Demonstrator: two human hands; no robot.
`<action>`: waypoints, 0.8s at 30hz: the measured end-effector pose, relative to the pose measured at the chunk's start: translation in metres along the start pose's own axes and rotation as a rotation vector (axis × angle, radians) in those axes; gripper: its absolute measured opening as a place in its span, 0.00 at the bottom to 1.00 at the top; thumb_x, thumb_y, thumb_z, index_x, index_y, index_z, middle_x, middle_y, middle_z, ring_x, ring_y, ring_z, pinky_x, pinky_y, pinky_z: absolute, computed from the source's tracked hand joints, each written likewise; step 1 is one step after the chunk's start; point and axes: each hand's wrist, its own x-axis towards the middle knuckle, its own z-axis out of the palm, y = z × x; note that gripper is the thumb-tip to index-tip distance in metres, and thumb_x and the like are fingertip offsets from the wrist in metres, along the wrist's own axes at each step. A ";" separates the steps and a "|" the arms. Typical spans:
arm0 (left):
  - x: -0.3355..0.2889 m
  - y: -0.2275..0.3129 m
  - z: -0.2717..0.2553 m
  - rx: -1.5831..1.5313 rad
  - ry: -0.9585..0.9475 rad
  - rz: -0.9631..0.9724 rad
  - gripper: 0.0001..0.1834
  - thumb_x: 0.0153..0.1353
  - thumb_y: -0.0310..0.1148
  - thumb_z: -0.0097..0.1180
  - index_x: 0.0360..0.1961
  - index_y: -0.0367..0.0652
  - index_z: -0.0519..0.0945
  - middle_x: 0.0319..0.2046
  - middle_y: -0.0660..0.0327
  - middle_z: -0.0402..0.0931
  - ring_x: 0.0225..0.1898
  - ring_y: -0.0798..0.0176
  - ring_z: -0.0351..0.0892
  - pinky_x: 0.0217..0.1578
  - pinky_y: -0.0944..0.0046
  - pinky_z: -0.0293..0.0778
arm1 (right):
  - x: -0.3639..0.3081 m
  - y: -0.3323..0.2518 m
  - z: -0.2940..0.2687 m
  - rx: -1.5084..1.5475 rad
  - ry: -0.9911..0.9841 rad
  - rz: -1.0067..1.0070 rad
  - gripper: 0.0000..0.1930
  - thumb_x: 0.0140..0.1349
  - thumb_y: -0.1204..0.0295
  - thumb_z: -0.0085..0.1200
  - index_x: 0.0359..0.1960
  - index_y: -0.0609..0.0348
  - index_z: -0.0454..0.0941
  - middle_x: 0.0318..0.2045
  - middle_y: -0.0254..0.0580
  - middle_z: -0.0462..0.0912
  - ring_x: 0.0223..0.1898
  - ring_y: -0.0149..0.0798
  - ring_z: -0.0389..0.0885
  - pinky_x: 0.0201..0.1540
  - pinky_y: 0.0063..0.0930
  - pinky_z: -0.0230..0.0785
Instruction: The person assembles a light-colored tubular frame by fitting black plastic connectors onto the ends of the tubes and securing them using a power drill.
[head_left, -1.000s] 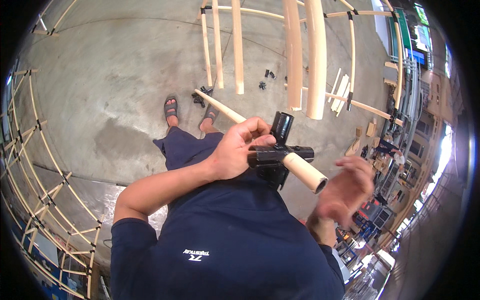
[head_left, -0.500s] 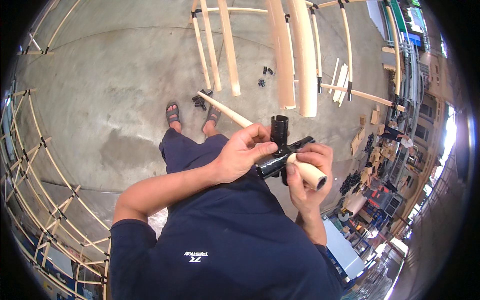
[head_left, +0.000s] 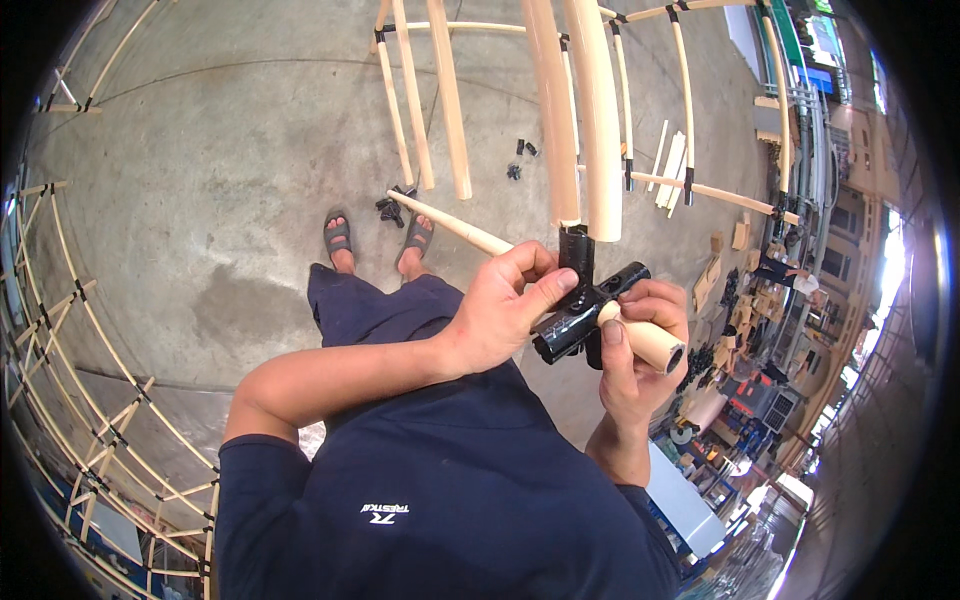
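Note:
A black pipe joint (head_left: 572, 322) with several sockets is held between my hands in front of my chest. My left hand (head_left: 508, 298) grips its upright socket, the thumb pressed along the side. My right hand (head_left: 645, 375) closes round the joint's right side and a cream pipe end (head_left: 650, 345), its hollow mouth facing right. A long cream pipe (head_left: 450, 228) slants from near my feet behind my left hand; whether it is the same pipe is hidden. The upright socket's rim meets the lower end of a hanging cream pipe (head_left: 553, 130). Beside it hangs another pipe (head_left: 597, 130).
More cream pipes (head_left: 450, 100) hang ahead, part of a frame with black joints. Loose black joints (head_left: 392, 210) lie by my feet. A pipe rack (head_left: 115, 430) stands at left. Loose pipes (head_left: 672, 172) lie on the floor. Boxes and a person (head_left: 800, 280) are at right.
Both hands have moved right with the joint and pipe end. The joint's upright socket, apart from the hanging pipe before, now meets that pipe's lower end.

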 end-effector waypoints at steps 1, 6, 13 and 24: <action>-0.001 0.002 0.003 0.043 0.000 0.013 0.08 0.73 0.32 0.56 0.39 0.39 0.74 0.35 0.65 0.78 0.34 0.77 0.74 0.34 0.74 0.72 | 0.001 -0.002 -0.003 -0.012 -0.009 -0.013 0.11 0.53 0.78 0.65 0.37 0.62 0.77 0.39 0.47 0.78 0.43 0.42 0.75 0.49 0.35 0.68; -0.007 0.017 0.017 0.152 -0.025 0.018 0.09 0.73 0.33 0.57 0.39 0.38 0.75 0.32 0.66 0.78 0.33 0.78 0.75 0.35 0.74 0.73 | 0.008 -0.013 -0.015 0.006 0.018 -0.070 0.11 0.53 0.74 0.66 0.36 0.60 0.77 0.38 0.46 0.78 0.41 0.41 0.74 0.47 0.35 0.67; -0.006 0.022 0.015 0.117 -0.017 0.031 0.08 0.74 0.32 0.55 0.39 0.39 0.74 0.32 0.66 0.78 0.33 0.78 0.75 0.33 0.74 0.73 | 0.017 -0.018 -0.012 -0.060 -0.015 -0.160 0.13 0.52 0.72 0.68 0.35 0.60 0.77 0.35 0.46 0.79 0.39 0.43 0.75 0.45 0.36 0.68; 0.004 0.015 0.024 -0.025 -0.001 0.086 0.07 0.75 0.32 0.51 0.40 0.39 0.73 0.55 0.51 0.81 0.42 0.74 0.80 0.37 0.72 0.73 | 0.016 0.022 -0.038 0.430 0.112 0.081 0.37 0.59 0.55 0.65 0.63 0.69 0.68 0.54 0.52 0.76 0.51 0.43 0.76 0.52 0.34 0.70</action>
